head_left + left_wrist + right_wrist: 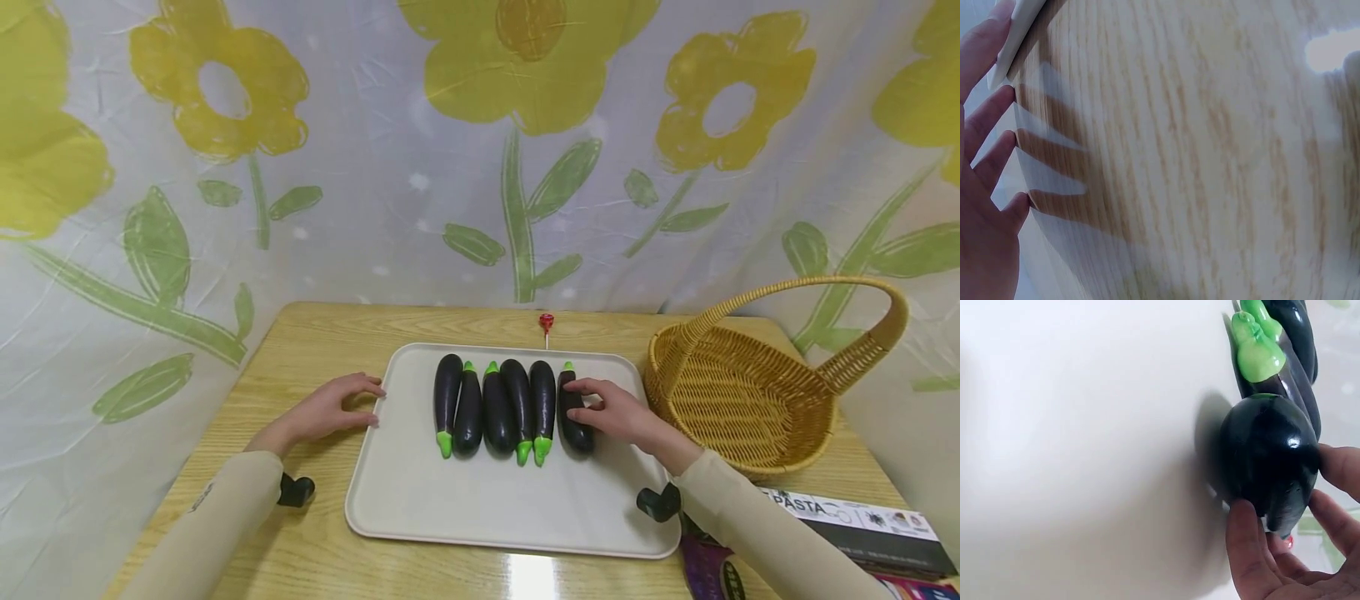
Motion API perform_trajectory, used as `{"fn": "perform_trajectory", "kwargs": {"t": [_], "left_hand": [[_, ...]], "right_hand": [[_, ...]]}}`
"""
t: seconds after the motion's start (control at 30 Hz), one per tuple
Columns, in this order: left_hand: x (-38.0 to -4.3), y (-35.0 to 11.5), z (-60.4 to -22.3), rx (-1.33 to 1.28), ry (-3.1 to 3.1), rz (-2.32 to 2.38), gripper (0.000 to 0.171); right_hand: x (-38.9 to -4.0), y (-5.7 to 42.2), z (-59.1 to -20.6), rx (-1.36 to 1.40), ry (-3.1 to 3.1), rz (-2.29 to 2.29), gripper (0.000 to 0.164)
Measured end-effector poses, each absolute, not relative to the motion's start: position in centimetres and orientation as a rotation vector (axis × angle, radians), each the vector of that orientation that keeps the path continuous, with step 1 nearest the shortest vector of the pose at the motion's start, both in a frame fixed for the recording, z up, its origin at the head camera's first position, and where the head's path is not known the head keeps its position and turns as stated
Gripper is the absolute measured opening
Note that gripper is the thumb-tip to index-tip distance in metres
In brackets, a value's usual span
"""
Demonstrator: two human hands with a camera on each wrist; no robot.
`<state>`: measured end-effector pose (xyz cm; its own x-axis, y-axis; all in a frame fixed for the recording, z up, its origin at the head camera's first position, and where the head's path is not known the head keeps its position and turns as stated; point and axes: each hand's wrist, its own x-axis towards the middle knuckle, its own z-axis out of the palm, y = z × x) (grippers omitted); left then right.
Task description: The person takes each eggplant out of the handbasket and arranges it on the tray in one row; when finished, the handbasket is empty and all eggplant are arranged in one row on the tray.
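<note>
Several dark purple eggplants (498, 412) with bright green stem ends lie side by side on a cream tray (480, 508). Their stems point different ways, some toward the far edge and some toward the near edge. At the right end of the row, my right hand (618, 412) holds the last eggplant (576, 429) between thumb and fingers. In the right wrist view, the rounded end of this eggplant (1269, 456) faces the camera, with fingers on both sides. My left hand (333, 408) is at the tray's left rim, fingers spread and loosely bent, one fingertip by the rim in the left wrist view.
A wicker basket (738, 400) with a tall handle stands right of the tray on the wooden table (315, 517). A red-topped stick (547, 325) lies behind the tray. Near the right front are a pasta box (862, 525) and a purple package (705, 571). A flowered curtain (375, 208) hangs behind.
</note>
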<state>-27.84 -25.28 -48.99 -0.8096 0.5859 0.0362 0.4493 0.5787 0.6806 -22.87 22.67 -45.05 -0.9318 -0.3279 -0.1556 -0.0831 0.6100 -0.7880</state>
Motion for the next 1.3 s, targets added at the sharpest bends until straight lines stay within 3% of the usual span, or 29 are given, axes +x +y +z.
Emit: {"fn": "perform_trajectory", "kwargs": {"t": [1.3], "left_hand": [[-27.8,-25.3,-49.1,0.839,2.602,1.054,0.043]], "right_hand": [[-21.6,23.0,-44.8,-0.243,2.417,-1.449,0.046]]}}
